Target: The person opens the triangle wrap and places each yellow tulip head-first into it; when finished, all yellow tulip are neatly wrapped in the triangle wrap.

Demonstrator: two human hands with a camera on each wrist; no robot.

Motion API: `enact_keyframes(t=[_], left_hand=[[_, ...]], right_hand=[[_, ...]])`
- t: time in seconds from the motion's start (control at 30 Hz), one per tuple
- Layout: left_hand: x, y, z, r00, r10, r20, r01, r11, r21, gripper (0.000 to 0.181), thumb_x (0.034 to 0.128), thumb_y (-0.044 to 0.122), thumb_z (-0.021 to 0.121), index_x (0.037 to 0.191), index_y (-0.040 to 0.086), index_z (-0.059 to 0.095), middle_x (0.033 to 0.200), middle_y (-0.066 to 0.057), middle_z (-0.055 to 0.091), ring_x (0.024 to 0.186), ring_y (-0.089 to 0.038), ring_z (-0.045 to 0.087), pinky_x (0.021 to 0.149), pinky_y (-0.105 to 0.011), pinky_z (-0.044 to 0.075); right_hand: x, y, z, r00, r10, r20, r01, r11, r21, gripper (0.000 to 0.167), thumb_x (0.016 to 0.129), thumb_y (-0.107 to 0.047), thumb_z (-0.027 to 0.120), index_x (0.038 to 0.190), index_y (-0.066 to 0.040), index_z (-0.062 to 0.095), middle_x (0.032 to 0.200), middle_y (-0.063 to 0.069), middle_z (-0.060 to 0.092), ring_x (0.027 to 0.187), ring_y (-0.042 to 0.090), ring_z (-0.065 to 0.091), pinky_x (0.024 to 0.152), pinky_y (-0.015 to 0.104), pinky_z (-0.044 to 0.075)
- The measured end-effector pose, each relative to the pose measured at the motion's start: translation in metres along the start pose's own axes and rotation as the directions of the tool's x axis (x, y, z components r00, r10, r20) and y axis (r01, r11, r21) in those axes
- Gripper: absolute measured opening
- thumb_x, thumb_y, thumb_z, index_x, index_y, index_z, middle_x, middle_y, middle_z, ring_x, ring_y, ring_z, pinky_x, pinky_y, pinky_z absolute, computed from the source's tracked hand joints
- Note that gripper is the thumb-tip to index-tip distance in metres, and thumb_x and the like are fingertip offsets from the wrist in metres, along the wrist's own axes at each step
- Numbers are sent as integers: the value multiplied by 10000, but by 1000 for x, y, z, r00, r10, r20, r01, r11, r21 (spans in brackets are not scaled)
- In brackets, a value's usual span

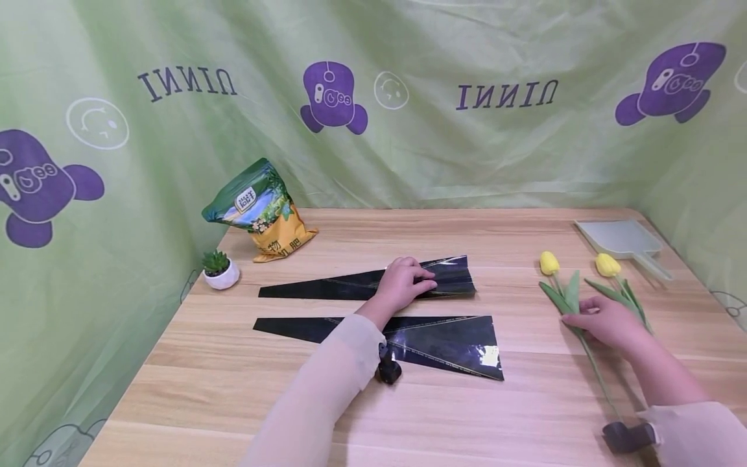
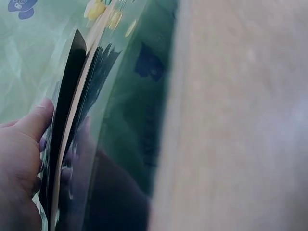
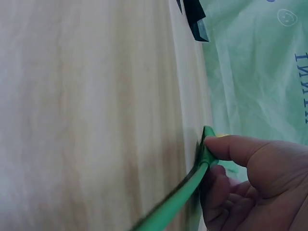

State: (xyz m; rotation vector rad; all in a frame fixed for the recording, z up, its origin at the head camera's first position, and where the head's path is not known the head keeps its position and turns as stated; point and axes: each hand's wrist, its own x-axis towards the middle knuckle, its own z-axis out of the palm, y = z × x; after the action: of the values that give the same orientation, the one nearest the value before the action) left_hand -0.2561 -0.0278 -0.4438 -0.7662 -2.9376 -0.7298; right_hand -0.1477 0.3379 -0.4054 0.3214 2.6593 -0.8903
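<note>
Two long, tapered black flower sleeves lie on the table, a far sleeve point(image 1: 315, 287) and a near sleeve point(image 1: 449, 340). My left hand point(image 1: 403, 283) rests on the far sleeve, close to its wide, creased end; in the left wrist view the thumb point(image 2: 37, 119) lies along its edge. Over at the right, my right hand point(image 1: 609, 322) pinches a yellow tulip point(image 1: 548, 263) by its stem and leaves. The right wrist view shows thumb and fingers closing on its green stem point(image 3: 175, 207). A second yellow tulip point(image 1: 608, 264) lies beside it, partly hidden by that hand.
A green and orange bag point(image 1: 280, 224) stands at the back left, with a small succulent in a white pot point(image 1: 222, 277) before it. A pale dustpan-like scoop point(image 1: 621, 239) lies at the back right. Green printed curtains point(image 1: 420, 149) enclose the wooden table point(image 1: 204, 389).
</note>
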Motion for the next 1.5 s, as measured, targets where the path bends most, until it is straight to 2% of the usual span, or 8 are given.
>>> enact_keyframes(t=[0.2, 0.37, 0.47, 0.57, 0.67, 0.87, 1.03, 1.5], left_hand=[[-2, -3, -1, 999, 3, -32, -6, 994, -106, 276, 918, 385, 674, 1132, 228, 751, 1132, 33, 686, 1155, -172, 569, 1052, -323, 420], [-5, -2, -2, 998, 0, -66, -10, 988, -155, 282, 912, 362, 687, 1135, 200, 750, 1142, 18, 707, 1171, -179, 581, 1066, -327, 414], [-7, -1, -2, 996, 8, -93, -23, 986, -168, 281, 911, 348, 691, 1136, 190, 749, 1128, 5, 718, 1153, -189, 595, 1054, -330, 425], [-8, 0, -2, 993, 13, -119, -34, 983, -182, 278, 913, 333, 690, 1136, 179, 749, 1116, -7, 728, 1132, -197, 610, 1038, -326, 439], [-9, 0, -1, 990, 5, -142, -34, 980, -196, 271, 912, 322, 693, 1132, 175, 752, 1110, -12, 732, 1114, -197, 620, 1021, -321, 452], [-11, -1, 2, 986, -13, -167, -26, 973, -228, 260, 907, 309, 701, 1120, 171, 757, 1110, -16, 728, 1110, -201, 620, 1013, -324, 456], [-11, -1, 3, 983, -7, -181, -33, 975, -219, 261, 908, 314, 698, 1120, 172, 756, 1098, -16, 729, 1105, -204, 617, 1009, -328, 456], [-14, -3, 4, 983, -17, -182, -19, 981, -192, 284, 901, 337, 705, 1141, 192, 748, 1102, -2, 719, 1113, -195, 605, 1012, -338, 453]], right_hand=[[2, -1, 1, 998, -21, 55, 11, 985, 171, 465, 960, -334, 603, 1112, 105, 569, 727, -18, 587, 655, 73, 562, 615, 242, 473], [4, -5, -1, 993, -115, 38, 86, 888, 452, 183, 998, -243, 555, 856, -153, 625, 663, -123, 549, 621, 26, 545, 610, 197, 511], [6, -8, -5, 987, -159, -10, 117, 683, 721, 195, 995, -176, 568, 817, -186, 647, 678, -100, 595, 628, 36, 582, 615, 185, 537], [7, -12, -10, 981, -175, -80, 141, 367, 920, 172, 980, -103, 582, 828, -142, 652, 703, -36, 648, 635, 74, 633, 619, 189, 562], [8, -18, -13, 980, -131, -153, 168, 114, 979, 108, 972, -64, 577, 880, -104, 616, 722, 10, 668, 647, 115, 658, 622, 208, 574], [10, -30, -16, 971, 102, -215, 233, -231, 945, 106, 945, -13, 600, 945, -58, 504, 704, 86, 643, 605, 202, 644, 576, 275, 573], [14, -37, -12, 951, 209, -229, 284, -291, 913, 116, 928, -22, 634, 935, -53, 522, 701, 91, 639, 603, 201, 639, 581, 279, 574], [22, -61, 14, 957, 194, -214, 255, -221, 941, 146, 904, -35, 675, 939, -48, 534, 677, 87, 660, 620, 172, 666, 608, 250, 588]])
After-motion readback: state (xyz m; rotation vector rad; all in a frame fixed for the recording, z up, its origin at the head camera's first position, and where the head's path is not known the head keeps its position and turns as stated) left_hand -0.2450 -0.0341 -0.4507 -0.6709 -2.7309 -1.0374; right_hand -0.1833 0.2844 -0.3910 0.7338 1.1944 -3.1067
